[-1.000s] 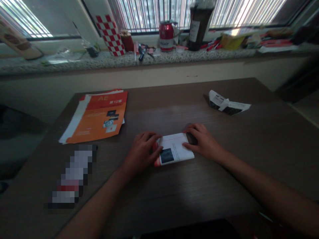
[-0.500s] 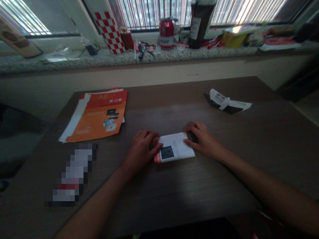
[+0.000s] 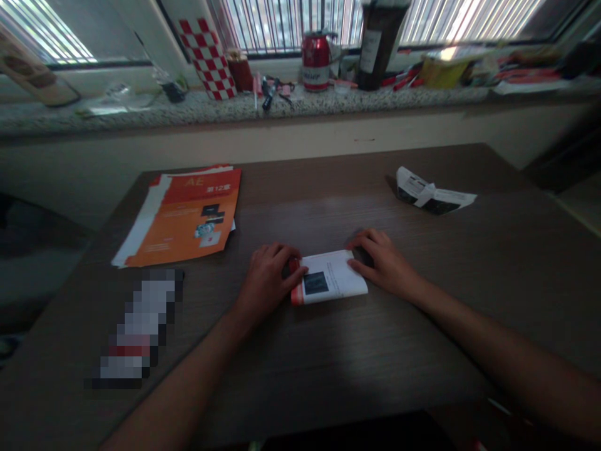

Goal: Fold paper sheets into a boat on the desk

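A folded sheet of paper (image 3: 335, 275), white with a red left edge and a dark printed picture, lies on the brown table in front of me. My left hand (image 3: 272, 272) grips its left end, thumb on top and fingers along the far corner. At the opposite end, my right hand (image 3: 382, 263) pinches the paper's right edge between thumb and curled fingers. Beyond it to the right stands a folded paper shape (image 3: 429, 193), white with dark print. Orange and red printed sheets (image 3: 188, 219) lie stacked at the far left.
Left of my forearm lies a pixelated, phone-like object (image 3: 141, 326). Along the granite windowsill (image 3: 328, 109) stand a red can (image 3: 315, 59), a checkered container (image 3: 208, 59), a dark bottle (image 3: 380, 44) and a yellow container (image 3: 444, 72). The table (image 3: 291, 376) ends near my body.
Both hands keep their hold at the two ends of the folded paper. The view has shifted very slightly; otherwise everything stays in place.
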Motion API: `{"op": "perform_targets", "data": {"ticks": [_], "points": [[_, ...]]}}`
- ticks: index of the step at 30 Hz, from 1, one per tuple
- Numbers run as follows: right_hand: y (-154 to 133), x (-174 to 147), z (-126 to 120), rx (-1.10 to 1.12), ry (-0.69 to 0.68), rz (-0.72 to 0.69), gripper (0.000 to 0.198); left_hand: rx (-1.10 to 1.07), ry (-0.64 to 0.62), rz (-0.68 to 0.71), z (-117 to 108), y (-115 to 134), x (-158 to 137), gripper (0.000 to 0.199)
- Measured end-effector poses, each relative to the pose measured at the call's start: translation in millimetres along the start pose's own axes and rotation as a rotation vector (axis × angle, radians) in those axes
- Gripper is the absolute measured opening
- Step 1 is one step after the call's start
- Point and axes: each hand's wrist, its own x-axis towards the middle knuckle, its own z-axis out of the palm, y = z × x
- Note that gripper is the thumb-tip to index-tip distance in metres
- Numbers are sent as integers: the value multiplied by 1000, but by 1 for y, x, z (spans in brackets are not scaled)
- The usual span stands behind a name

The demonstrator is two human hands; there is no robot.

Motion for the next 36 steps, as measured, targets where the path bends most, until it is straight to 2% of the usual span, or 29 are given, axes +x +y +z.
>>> {"op": "perform_targets", "data": {"ticks": [24, 36], "points": [[0, 0, -1, -29, -3, -18, 20, -39, -4, 19, -3, 1, 0, 7], [-5, 7, -1, 9, 13, 41, 12, -55, -18, -20, -2, 0, 1, 8]]}}
